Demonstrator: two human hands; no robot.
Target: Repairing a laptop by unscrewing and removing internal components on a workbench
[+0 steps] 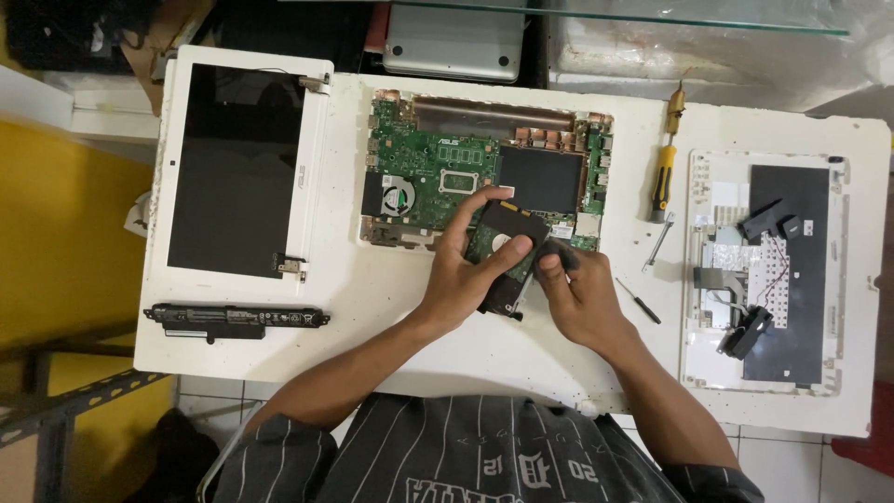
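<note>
Overhead, the head view shows a white table point(521, 354) with a laptop taken apart across it. Both hands meet near the table's middle, just in front of the open laptop base point(484, 168), whose green circuit board, fan and black panel lie exposed. The left hand point(463, 270) is closed around a hard drive point(507, 251), thumb laid across the top face and fingers wrapped along the near edge; the drive is tilted, its far corner over the front edge of the laptop base. The right hand point(582, 293) is curled at the drive's right side, fingertips pressed against it and pinching a small dark piece that is too blurred to identify. To the left lies the detached screen point(237, 168) in its white frame, face up, with a hinge at each right-hand corner. A long black battery point(233, 319) rests below the screen, parallel to the table's near edge. To the right of the laptop base lies a yellow-handled screwdriver point(663, 172), with a thinner tool point(658, 242) just below it and a small black screwdriver point(641, 303) near the right wrist. At the far right sits the white keyboard cover point(768, 270), underside up, with loose black parts on it. The person's striped sleeves fill the bottom edge.
</note>
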